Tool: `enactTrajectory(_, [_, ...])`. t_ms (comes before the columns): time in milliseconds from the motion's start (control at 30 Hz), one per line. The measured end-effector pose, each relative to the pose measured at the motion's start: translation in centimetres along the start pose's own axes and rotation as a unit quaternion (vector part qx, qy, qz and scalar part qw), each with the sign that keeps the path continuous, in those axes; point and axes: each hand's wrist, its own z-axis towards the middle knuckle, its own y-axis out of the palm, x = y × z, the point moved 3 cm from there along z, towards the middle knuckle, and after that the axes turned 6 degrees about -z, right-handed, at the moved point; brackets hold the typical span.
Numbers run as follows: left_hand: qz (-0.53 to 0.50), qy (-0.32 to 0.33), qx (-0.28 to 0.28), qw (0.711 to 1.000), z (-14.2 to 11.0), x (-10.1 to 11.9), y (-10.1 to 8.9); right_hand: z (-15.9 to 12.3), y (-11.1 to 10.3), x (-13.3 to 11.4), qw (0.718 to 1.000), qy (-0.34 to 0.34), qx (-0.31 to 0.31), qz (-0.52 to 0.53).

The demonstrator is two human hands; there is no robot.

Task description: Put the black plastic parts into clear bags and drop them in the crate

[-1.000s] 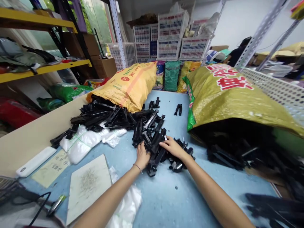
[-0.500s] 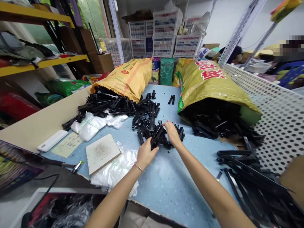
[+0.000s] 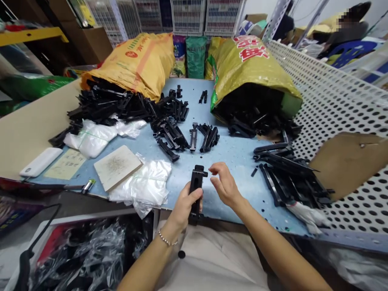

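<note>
My left hand (image 3: 184,202), with a beaded bracelet at the wrist, is closed round a black plastic clamp-like part (image 3: 197,182). The part stands nearly upright near the table's front edge, a small knob sticking out on its right side. Just right of that knob is my right hand (image 3: 224,184), its thumb and forefinger curved and apart with nothing visible between them. Beyond the hands, similar black parts (image 3: 171,135) lie in a loose cluster on the blue tabletop (image 3: 230,161), and a few more (image 3: 209,137) lie beside them.
An orange sack (image 3: 136,60) and a yellow-green sack (image 3: 251,72) spill black parts at the back. Clear plastic bags (image 3: 151,182) and a white board (image 3: 117,167) lie left. Long black pieces (image 3: 291,173) are piled right, by a perforated panel (image 3: 342,97). A person sits far right.
My left hand has drawn one black part from the pile toward me. My right hand has left the pile and come back beside it. The view has tilted downward.
</note>
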Motion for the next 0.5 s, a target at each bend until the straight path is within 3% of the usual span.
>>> enactTrajectory(100, [0.009, -0.025, -0.013, 1.000, -0.5, -0.3, 0.6, -0.3, -0.7, 0.3, 0.993, -0.063, -0.014, -0.095])
enactTrajectory(167, [0.013, -0.029, -0.006, 0.999, -0.3, -0.5, 1.0, -0.2, -1.0, 0.4, 0.995, -0.031, -0.017, -0.096])
enactTrajectory(267, [-0.008, -0.028, 0.043, 0.999, 0.5, -0.6, 0.8, -0.7, -0.9, -0.1, 0.995, 0.032, -0.079, -0.054])
enactTrajectory(300, [-0.020, -0.024, 0.062, 0.998, 0.8, -0.5, 0.6, -1.3, -0.7, -0.7, 0.993, 0.014, -0.104, -0.055])
enactTrajectory(367, [-0.044, -0.016, 0.085, 0.995, 1.4, -0.1, 0.2, -2.7, -0.3, -2.0, 0.982, -0.085, -0.136, -0.099])
enactTrajectory(433, [-0.056, -0.009, 0.085, 0.995, 1.8, 0.2, 0.0, -4.2, 0.2, -2.9, 0.965, -0.184, -0.108, -0.154])
enactTrajectory(500, [-0.065, -0.014, 0.082, 0.994, 2.2, 0.4, 0.1, -5.0, 0.5, -3.1, 0.955, -0.235, -0.059, -0.174])
